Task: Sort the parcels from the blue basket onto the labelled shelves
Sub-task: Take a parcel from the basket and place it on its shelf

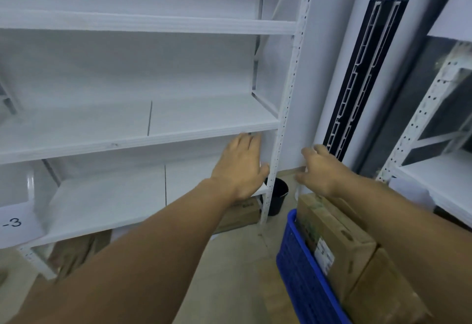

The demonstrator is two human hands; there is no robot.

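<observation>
Presently, head view: my left hand (241,168) and right hand (320,170) reach forward, fingers loose, holding nothing. Parcels (337,242) fill the blue basket (301,272) at lower right. The shelves (153,139) carry none, so I judge sorting barely begun. One label (15,222) is cut off, reading "-3". The basket runs out of frame.

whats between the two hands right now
In the head view, the shelf's white upright post stands between the left hand and the right hand, with a black bin below.
</observation>
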